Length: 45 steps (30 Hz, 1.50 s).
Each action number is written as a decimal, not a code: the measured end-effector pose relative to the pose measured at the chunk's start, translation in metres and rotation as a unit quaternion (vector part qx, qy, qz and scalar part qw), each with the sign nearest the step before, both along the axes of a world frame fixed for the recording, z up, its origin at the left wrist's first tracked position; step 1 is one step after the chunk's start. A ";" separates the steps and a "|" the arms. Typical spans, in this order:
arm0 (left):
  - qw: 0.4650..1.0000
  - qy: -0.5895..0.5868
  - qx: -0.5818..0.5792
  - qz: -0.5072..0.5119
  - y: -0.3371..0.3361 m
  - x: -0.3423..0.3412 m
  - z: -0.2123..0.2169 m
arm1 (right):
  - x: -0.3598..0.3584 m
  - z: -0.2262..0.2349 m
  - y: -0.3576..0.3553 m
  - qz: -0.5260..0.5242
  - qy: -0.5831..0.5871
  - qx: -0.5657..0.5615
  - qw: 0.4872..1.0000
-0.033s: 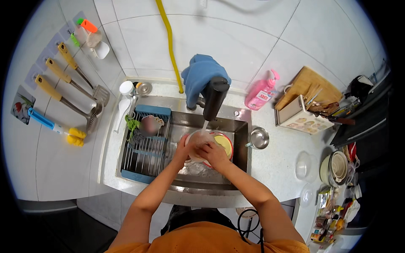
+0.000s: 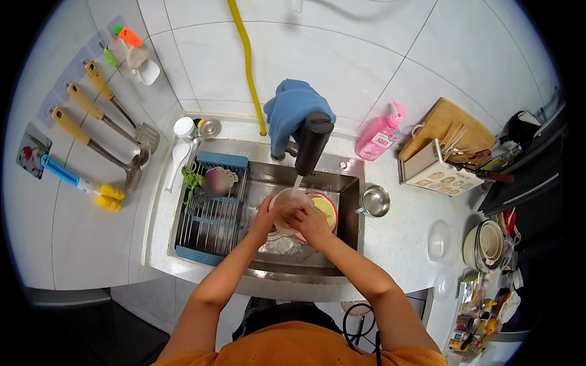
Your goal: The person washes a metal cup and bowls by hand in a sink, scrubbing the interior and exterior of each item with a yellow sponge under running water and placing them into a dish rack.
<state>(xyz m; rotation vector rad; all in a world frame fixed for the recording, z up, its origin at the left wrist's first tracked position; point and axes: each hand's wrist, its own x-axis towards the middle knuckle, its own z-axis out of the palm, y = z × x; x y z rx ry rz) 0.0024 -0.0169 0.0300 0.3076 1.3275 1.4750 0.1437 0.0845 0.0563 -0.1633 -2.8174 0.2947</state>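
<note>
Hardly anything had moved from my remote view.
Left hand (image 2: 264,221), fingers curled, gripped the translucent round plastic bowl (image 2: 282,208) below the black cylindrical faucet (image 2: 313,145); right hand (image 2: 312,226) bent its fingers over it, their grip unclear to me.

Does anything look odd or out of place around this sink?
One mild oddity: a blue cloth sits bunched up at the tap, perhaps an unusual spot, close to running water. Otherwise nothing stands out: the left hand and right hand are on a bowl under the stream.
</note>
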 end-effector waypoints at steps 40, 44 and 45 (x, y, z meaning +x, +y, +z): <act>0.989 -0.054 0.029 0.133 -0.015 0.029 -0.015 | -0.010 -0.012 -0.036 -0.103 -0.030 -0.100 0.989; 0.999 0.012 0.006 -0.041 -0.015 -0.012 -0.008 | -0.002 -0.004 -0.005 0.006 0.012 -0.007 1.000; 0.999 -0.021 0.023 -0.023 -0.015 -0.013 -0.008 | -0.004 -0.001 0.004 0.042 0.028 0.022 0.998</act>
